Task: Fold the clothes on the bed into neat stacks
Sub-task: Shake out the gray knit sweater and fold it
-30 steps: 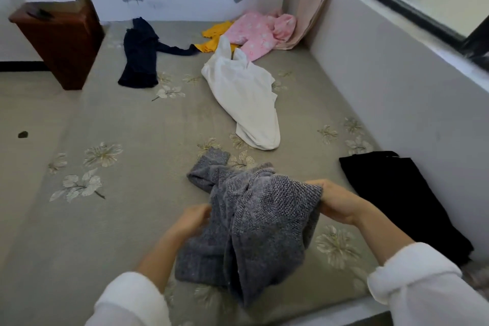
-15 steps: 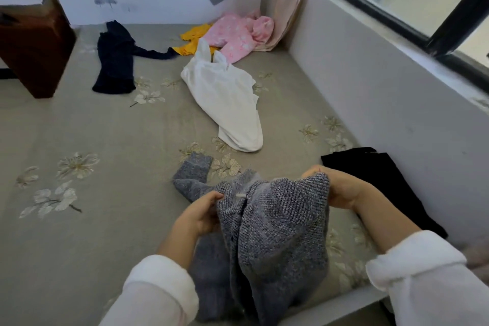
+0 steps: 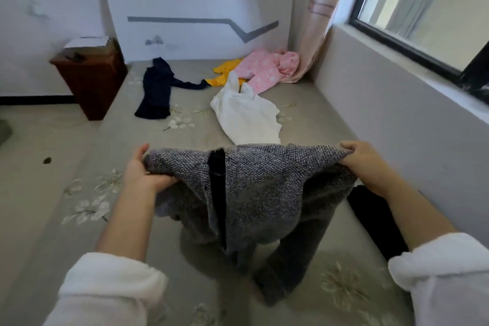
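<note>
Head view: a grey cardigan (image 3: 254,180) is held spread above the near bed (image 3: 79,246) — left hand (image 3: 143,174) and right hand (image 3: 362,161) closed on its shoulders. Next, it should be laid flat for folding.

Grey knit cardigan (image 3: 254,182), spread, perhaps hanging.

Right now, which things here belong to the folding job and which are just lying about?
Job: grey knit cardigan held by left hand and right hand; white garment; pink garment; yellow garment; navy garment; black garment; bed.
Lying about: wooden cabinet; curtain.
</note>
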Motion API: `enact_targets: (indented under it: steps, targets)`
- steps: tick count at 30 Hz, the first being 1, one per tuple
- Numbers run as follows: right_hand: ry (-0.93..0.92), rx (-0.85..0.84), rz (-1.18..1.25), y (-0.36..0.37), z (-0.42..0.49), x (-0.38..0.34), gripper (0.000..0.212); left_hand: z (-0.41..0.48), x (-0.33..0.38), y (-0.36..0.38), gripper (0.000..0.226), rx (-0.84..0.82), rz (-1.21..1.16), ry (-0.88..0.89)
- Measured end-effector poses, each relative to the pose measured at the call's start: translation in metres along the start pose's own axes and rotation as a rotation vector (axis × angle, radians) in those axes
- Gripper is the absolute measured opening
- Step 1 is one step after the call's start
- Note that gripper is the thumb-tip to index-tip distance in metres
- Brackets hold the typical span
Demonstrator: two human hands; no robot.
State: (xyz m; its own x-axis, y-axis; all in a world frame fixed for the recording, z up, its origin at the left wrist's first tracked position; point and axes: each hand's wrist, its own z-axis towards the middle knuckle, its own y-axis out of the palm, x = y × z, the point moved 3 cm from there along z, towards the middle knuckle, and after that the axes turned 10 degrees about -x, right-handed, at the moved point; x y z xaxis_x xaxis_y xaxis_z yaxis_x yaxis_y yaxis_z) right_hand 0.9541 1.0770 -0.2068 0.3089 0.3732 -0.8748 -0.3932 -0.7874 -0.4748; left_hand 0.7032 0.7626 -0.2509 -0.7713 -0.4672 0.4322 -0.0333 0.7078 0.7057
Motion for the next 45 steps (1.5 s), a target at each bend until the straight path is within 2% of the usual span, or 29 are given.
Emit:
enact_targets:
  steps: [2,4,6,7,9,12,15,17,18,19,22,24,26,29,31,33,35,37,38,41,43,45]
  targets:
    - [0.01,-0.088,-0.188,0.002,0.004,-0.011,0.031,-0.008,0.01,-0.013,0.022,0.13,-0.037,0.02]
    - [0.027,-0.264,-0.386,0.007,0.007,-0.021,0.046,-0.013,0.019,-0.026,0.025,0.192,-0.078,0.036]
    - [0.056,-0.404,-0.622,0.008,0.013,-0.027,0.048,-0.017,0.029,-0.033,0.02,0.167,-0.053,0.047]
    - [0.063,-0.403,-0.73,0.005,0.019,-0.029,0.043,-0.019,0.034,-0.035,0.016,0.15,-0.026,0.044]
    - [0.048,-0.271,-0.885,-0.005,0.033,-0.034,0.029,-0.023,0.046,-0.036,0.015,0.127,0.015,0.05]
    - [0.012,0.057,-0.996,-0.013,0.05,-0.042,0.005,-0.027,0.064,-0.035,0.021,0.156,0.059,0.059]
    - [0.086,0.301,-1.093,-0.012,0.061,-0.041,0.017,-0.028,0.077,-0.024,0.033,0.202,0.147,0.036]
    - [0.201,0.319,-1.039,-0.01,0.071,-0.036,0.021,-0.024,0.084,-0.014,0.038,0.194,0.156,0.032]
    - [0.284,0.295,-0.934,-0.01,0.077,-0.033,0.021,-0.021,0.086,-0.007,0.036,0.175,0.17,0.047]
    - [0.372,0.259,-0.741,-0.011,0.083,-0.029,0.021,-0.018,0.089,0.0,0.03,0.156,0.199,0.074]
    - [0.577,0.12,0.07,-0.003,0.096,-0.019,0.029,-0.013,0.099,0.024,0.012,0.086,0.281,0.216]
    - [0.521,0.131,0.285,0.0,0.106,-0.02,0.028,-0.011,0.109,0.039,0.009,0.063,0.333,0.305]
    - [0.299,0.317,0.29,0.0,0.112,-0.026,0.023,-0.009,0.123,0.048,0.009,0.05,0.382,0.395]
    - [-0.056,0.573,0.119,0.005,0.096,-0.038,0.02,-0.009,0.137,0.044,0.019,0.077,0.42,0.582]
    - [-0.186,0.645,-0.029,0.012,0.075,-0.037,0.022,-0.018,0.137,0.029,0.031,0.177,0.465,0.798]
    - [-0.237,0.642,-0.161,0.021,0.055,-0.023,0.025,-0.029,0.124,0.008,0.041,0.282,0.652,0.914]
    - [-0.195,0.566,-0.326,0.032,0.039,0.003,0.034,-0.025,0.103,-0.026,0.044,0.356,0.814,0.879]
    - [-0.078,0.438,-0.425,0.046,0.026,0.038,0.04,-0.007,0.077,-0.072,0.039,0.443,0.892,0.743]
    - [0.008,0.356,-0.445,0.056,0.021,0.057,0.04,0.006,0.06,-0.097,0.036,0.481,0.886,0.627]
    - [0.265,0.083,-0.496,0.09,0.006,0.112,0.039,0.036,-0.009,-0.166,0.046,0.541,0.767,0.235]
    - [0.429,-0.087,-0.489,0.116,-0.008,0.146,0.038,0.049,-0.057,-0.204,0.036,0.543,0.651,0.005]
    - [0.566,-0.224,-0.461,0.14,-0.023,0.177,0.032,0.051,-0.098,-0.231,0.022,0.552,0.6,-0.152]
